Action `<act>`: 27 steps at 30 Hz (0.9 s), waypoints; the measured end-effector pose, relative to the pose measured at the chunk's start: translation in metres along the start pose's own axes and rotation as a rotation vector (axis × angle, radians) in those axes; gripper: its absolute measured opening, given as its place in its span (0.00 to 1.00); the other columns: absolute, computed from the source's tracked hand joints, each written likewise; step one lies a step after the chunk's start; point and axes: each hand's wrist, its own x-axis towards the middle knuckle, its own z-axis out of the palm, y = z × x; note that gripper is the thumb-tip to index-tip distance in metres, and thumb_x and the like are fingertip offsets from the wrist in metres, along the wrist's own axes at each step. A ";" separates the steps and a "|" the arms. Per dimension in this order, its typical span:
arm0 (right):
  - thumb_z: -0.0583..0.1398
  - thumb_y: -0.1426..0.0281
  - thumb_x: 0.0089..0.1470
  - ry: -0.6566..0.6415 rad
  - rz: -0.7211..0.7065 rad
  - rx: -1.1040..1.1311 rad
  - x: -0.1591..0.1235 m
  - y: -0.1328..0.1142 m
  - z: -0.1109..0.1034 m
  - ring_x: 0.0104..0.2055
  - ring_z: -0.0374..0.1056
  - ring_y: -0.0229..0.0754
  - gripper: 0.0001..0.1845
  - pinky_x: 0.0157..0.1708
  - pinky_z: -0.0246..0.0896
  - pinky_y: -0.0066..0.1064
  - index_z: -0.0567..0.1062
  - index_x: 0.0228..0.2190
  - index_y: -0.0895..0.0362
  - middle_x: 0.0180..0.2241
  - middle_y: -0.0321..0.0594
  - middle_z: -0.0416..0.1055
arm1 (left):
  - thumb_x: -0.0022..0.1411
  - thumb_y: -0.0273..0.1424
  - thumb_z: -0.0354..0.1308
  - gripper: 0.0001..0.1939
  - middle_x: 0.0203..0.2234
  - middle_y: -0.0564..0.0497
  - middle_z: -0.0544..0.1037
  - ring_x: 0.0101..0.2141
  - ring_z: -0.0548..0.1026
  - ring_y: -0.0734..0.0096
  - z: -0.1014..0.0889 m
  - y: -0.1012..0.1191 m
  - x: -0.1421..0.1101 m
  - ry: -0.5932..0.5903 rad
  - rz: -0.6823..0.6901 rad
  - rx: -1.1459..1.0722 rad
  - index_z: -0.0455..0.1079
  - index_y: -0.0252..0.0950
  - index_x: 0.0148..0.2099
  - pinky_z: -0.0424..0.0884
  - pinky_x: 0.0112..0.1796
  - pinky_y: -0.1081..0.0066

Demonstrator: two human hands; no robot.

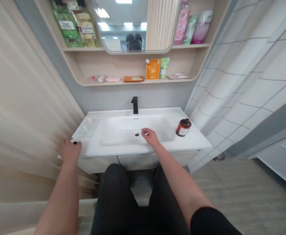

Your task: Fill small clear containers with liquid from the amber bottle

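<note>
While the fingers (144,131) of the right hand (150,137) curve loosely downward, slightly apart and pinching nothing visible, they hover over the white ceramic basin, just beside the metal drain (136,134). Whether they touch the basin cannot be told. The fingers (67,143) of the left hand (70,150) curl over the front left edge of the sink (89,129), and a small black object (74,142) shows at their tips, too small to identify. Whether they pinch it cannot be told.

Behind the drain, a matte black faucet (134,105) rises from the back of the sink. An amber bottle (183,128) with a black cap stands on the right of the sink top. Above, a wooden shelf (130,82) carries an orange pouch (153,69) and a green tube (164,67), among smaller items. Higher up, green bottles (67,27) and pink bottles (182,24) flank a rounded mirror (124,27). White tiles (255,81) cover the wall on the right, and a pale ribbed panel (23,107) runs along the left. Below the sink, the person's dark trousers (116,199) fill the lower middle, and a black sleeve (211,222) ends on the right upper arm.
</note>
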 end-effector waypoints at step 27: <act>0.78 0.52 0.34 0.480 0.127 -0.106 -0.031 0.032 -0.182 0.46 0.79 0.56 0.44 0.54 0.73 0.51 0.76 0.51 0.56 0.46 0.49 0.83 | 0.51 0.46 0.78 0.28 0.43 0.45 0.84 0.46 0.83 0.58 -0.007 0.128 -0.148 -0.483 0.118 -1.189 0.78 0.39 0.50 0.79 0.51 0.57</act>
